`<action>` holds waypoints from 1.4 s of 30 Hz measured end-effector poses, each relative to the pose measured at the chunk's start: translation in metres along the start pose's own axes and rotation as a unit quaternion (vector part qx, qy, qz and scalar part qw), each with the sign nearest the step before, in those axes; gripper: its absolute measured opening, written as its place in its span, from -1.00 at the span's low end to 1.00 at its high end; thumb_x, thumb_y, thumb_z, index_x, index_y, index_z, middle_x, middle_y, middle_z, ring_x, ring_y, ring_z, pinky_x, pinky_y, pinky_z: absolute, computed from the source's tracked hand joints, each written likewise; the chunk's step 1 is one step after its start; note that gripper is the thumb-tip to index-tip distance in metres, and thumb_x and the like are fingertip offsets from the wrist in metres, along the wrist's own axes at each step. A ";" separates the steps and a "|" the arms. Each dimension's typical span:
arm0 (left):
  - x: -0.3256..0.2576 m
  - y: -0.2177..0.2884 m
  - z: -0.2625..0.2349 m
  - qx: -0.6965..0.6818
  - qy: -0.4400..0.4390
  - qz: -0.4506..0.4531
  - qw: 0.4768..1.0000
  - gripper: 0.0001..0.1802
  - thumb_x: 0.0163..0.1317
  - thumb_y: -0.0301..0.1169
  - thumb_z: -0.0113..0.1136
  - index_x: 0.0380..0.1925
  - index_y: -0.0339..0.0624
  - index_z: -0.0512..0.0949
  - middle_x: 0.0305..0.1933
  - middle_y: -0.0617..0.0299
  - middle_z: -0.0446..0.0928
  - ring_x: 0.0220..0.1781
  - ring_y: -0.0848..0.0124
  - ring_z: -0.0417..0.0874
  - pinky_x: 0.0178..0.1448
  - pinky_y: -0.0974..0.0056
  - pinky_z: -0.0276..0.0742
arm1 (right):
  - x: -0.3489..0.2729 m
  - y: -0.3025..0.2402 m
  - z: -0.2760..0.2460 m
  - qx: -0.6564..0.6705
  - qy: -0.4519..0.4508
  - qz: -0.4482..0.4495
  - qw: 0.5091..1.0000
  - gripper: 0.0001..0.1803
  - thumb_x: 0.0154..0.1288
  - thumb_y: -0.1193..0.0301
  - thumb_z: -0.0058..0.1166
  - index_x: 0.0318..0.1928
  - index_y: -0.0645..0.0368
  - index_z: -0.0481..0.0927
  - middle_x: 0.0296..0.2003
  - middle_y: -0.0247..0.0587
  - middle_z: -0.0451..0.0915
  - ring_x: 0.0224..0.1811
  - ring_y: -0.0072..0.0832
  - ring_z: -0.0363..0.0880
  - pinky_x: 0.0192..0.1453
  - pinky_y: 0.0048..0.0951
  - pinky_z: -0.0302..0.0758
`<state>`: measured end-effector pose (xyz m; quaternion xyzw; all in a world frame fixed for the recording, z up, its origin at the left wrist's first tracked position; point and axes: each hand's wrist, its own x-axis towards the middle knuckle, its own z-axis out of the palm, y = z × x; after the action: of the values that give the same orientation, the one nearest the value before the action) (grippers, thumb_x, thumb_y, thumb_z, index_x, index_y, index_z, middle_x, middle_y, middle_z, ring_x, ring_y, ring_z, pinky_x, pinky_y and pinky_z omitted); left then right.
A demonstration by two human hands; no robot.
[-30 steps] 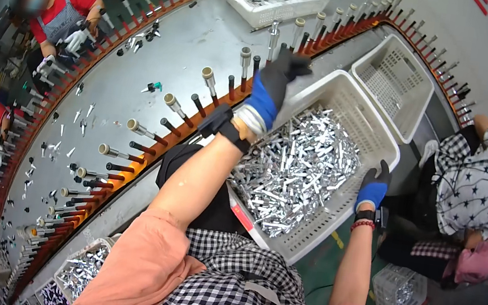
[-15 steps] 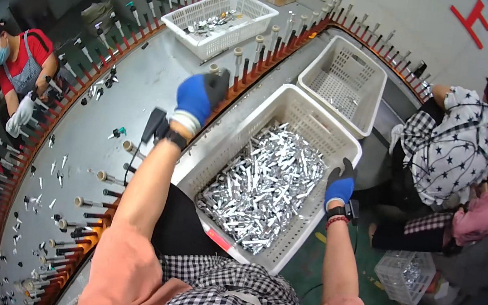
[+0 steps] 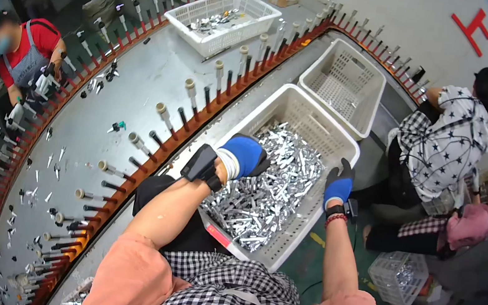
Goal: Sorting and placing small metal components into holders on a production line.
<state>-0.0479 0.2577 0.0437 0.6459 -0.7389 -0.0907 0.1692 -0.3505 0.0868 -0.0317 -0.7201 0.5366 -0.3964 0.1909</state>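
A worker's gloved left hand [image 3: 246, 156] dips, fingers curled, into silver metal parts [image 3: 270, 188] filling a white basket [image 3: 323, 126] mid-frame; the right hand [image 3: 338, 184] clasps the basket's rim.

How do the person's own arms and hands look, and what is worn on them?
Both the left hand and right hand wear blue gloves with dark fingers. Each wrist carries a black strapped device; the right also has a red bracelet. The sleeves are short and salmon-pink, forearms bare.

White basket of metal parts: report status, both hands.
Left hand over white basket, curled above the metal parts; grip unclear. Right hand on the basket's right rim. Empty basket beyond; nothing in the way.
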 end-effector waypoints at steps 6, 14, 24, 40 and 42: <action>-0.001 -0.001 0.019 0.019 -0.032 -0.007 0.999 -0.53 0.43 -0.02 0.09 -0.43 -0.16 0.70 -0.39 -0.12 0.68 -0.32 -0.17 0.70 -0.19 -0.14 0.61 | -0.002 0.011 0.002 -0.010 0.024 -0.015 1.000 -0.59 0.39 0.54 0.12 0.23 0.28 0.59 0.07 0.25 0.63 0.13 0.06 0.65 0.26 -0.11 0.52; 0.001 0.003 0.024 0.020 -0.057 -0.014 0.998 -0.52 0.43 -0.01 0.09 -0.42 -0.16 0.71 -0.38 -0.12 0.68 -0.31 -0.16 0.71 -0.17 -0.14 0.62 | -0.001 0.007 -0.002 -0.022 0.039 -0.025 0.999 -0.60 0.38 0.52 0.10 0.21 0.27 0.62 0.05 0.29 0.69 0.11 0.09 0.70 0.21 -0.11 0.57; 0.012 0.000 0.001 -0.065 0.098 0.006 0.993 -0.59 0.41 -0.05 0.17 -0.05 -0.12 0.74 -0.23 -0.13 0.73 -0.16 -0.16 0.73 0.00 -0.11 0.65 | 0.007 0.018 -0.006 0.030 -0.003 -0.020 0.999 -0.58 0.42 0.53 0.08 0.26 0.33 0.57 0.13 0.25 0.62 0.18 0.00 0.64 0.33 -0.18 0.50; 0.084 -0.124 -0.050 -0.340 0.493 -0.215 0.772 -0.04 0.23 -0.25 0.49 0.52 -0.45 0.24 0.46 -0.29 0.44 0.47 -0.01 0.48 0.52 0.15 0.37 | 0.006 -0.002 -0.007 -0.036 0.026 0.004 0.999 -0.61 0.40 0.59 0.10 0.22 0.28 0.62 0.02 0.15 0.63 0.12 0.00 0.66 0.25 -0.13 0.53; 0.088 -0.147 -0.054 -0.438 0.488 -0.218 0.723 0.00 0.20 -0.30 0.54 0.53 -0.45 0.21 0.47 -0.24 0.43 0.46 0.05 0.47 0.54 0.15 0.34 | 0.005 0.003 0.001 0.047 0.009 0.002 0.999 -0.60 0.41 0.54 0.08 0.23 0.29 0.60 0.08 0.21 0.65 0.15 0.00 0.64 0.30 -0.15 0.51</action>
<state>0.0984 0.1534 0.0538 0.5981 -0.2717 -0.1109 0.7457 -0.3511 0.0811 -0.0331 -0.7057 0.5206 -0.4270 0.2207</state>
